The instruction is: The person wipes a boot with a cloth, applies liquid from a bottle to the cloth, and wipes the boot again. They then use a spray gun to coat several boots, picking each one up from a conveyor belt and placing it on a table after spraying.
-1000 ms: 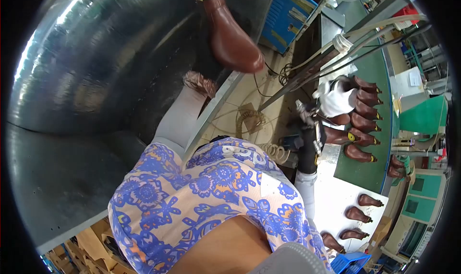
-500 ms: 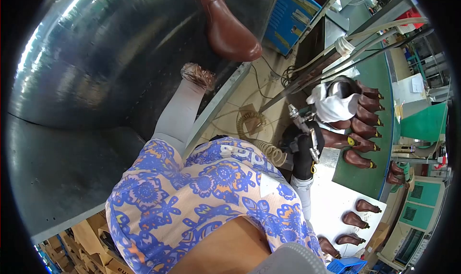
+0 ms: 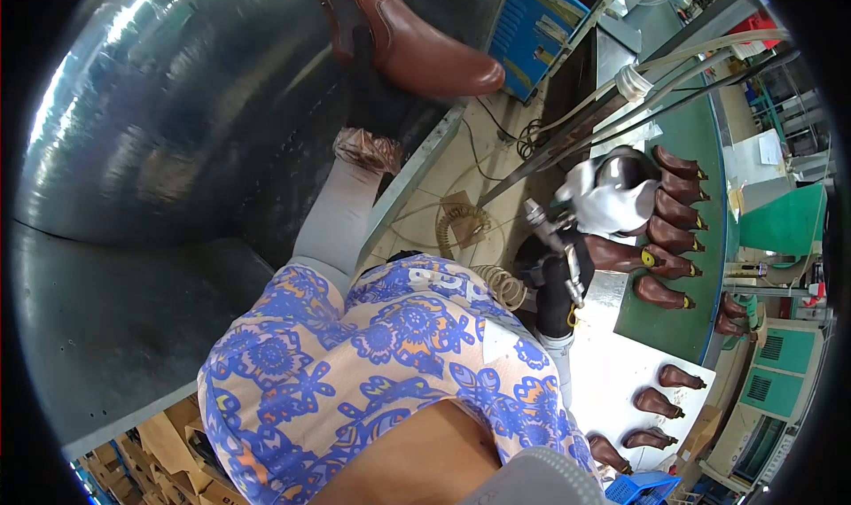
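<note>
Inside the dark metal booth, a brown ankle boot (image 3: 430, 49) is raised with its toe pointing right. My left hand (image 3: 377, 93), in a black glove, grips the boot near its shaft and heel; most of the fingers blend into the dark background. Brown crinkled plastic (image 3: 368, 151) wraps the wrist over a grey sleeve. On the right, my right hand (image 3: 557, 283), also black-gloved, is closed around a metal spray gun (image 3: 560, 248). A metal cup (image 3: 625, 168) partly wrapped in white cloth (image 3: 612, 205) is beside the gun. Brown boots lie just beyond that hand.
The booth's metal edge (image 3: 417, 164) runs between my arms. A coiled hose (image 3: 501, 285) hangs below the gun. Several brown boots (image 3: 678, 208) line the green table (image 3: 651, 328), and more lie on a white board (image 3: 612, 372). Hoses (image 3: 700, 58) cross the upper right.
The boot has turned so its toe points more to the right, and its shaft opening now shows. My left hand has come into clearer view. The right hand and spray gun have barely shifted.
</note>
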### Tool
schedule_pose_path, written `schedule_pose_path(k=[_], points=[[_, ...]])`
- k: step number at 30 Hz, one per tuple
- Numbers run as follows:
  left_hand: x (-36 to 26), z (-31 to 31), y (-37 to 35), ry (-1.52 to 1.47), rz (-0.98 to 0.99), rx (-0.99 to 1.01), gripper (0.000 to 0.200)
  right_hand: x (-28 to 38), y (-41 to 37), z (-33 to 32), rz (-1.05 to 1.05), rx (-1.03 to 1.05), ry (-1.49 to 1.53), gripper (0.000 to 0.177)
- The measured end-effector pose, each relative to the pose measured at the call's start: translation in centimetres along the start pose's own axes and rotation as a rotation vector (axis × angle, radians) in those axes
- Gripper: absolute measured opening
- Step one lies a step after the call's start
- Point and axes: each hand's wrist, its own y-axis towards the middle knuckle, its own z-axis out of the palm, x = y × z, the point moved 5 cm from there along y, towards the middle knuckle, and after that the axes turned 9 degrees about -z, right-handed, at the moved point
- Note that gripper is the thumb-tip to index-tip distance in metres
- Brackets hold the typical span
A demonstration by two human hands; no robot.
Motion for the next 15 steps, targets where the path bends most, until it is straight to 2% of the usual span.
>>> schedule_pose_path(k=[2, 3, 5, 7, 8, 9, 11, 13, 14, 15], points=[[0.1, 1.4, -0.7, -0.003, 0.017, -0.003, 0.059, -0.2, 0.9, -0.6, -0.004, -0.149, -0.053, 0.023], [0.1, 2.0, -0.9, -0.009, 0.037, -0.009, 0.062, -0.8, 1.1, -0.8, 0.066, -0.207, -0.043, 0.019], [0.6, 3.2, -1.8, -0.017, 0.056, -0.014, 0.061, -1.4, 1.7, -0.7, -0.152, -0.114, -0.246, 0.019], [1.1, 4.5, -2.5, -0.03, 0.079, -0.02, 0.061, -2.2, 1.1, 0.4, -0.124, -0.02, -0.222, 0.018], [1.2, 5.1, -2.7, -0.004, 0.119, -0.047, 0.061, -0.1, 1.3, 1.3, -0.008, 0.032, -0.204, 0.009], [1.2, 5.4, -2.9, 0.021, 0.159, -0.073, 0.062, -0.5, 1.4, 1.6, -0.185, 0.052, -0.356, 0.022], [1.2, 5.8, -2.6, 0.063, 0.217, -0.064, 0.062, 1.0, 2.0, 3.0, -0.196, 0.157, -0.244, 0.021], [0.9, 5.9, -2.6, 0.107, 0.271, -0.056, 0.062, 0.6, 2.2, 2.2, -0.195, 0.047, -0.373, 0.021], [1.0, 5.8, -2.6, 0.071, 0.242, -0.06, 0.062, 1.7, 2.6, 2.4, -0.306, 0.043, -0.448, 0.026], [1.2, 5.7, -2.5, 0.035, 0.214, -0.064, 0.062, 1.5, 3.0, 1.8, -0.248, -0.012, -0.484, 0.032]])
